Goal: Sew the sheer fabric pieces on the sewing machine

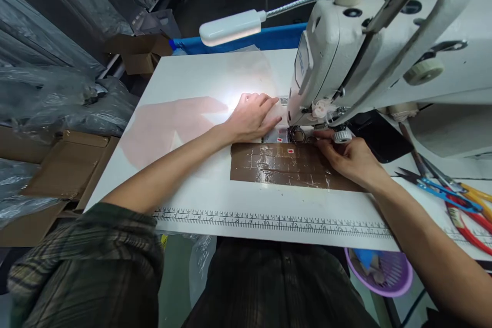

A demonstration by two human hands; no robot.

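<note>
My left hand lies flat with its fingers stretched out, left of the sewing machine's needle area, on a thin, pale pink material that looks like sheer fabric. Close to the presser foot, my right hand has its thumb and fingers drawn together; what they pinch, if anything, is hidden. The white sewing machine stands over the table, its needle area partly covered by fittings. Just in front of the foot, a strip of shiny brown tape covers part of the tabletop, reaching under my right hand.
A white lamp lights the white table, which has a ruler strip along its front edge. Blue-handled snips and red-handled scissors lie at right. Below hangs a purple basket. Cardboard boxes stand left.
</note>
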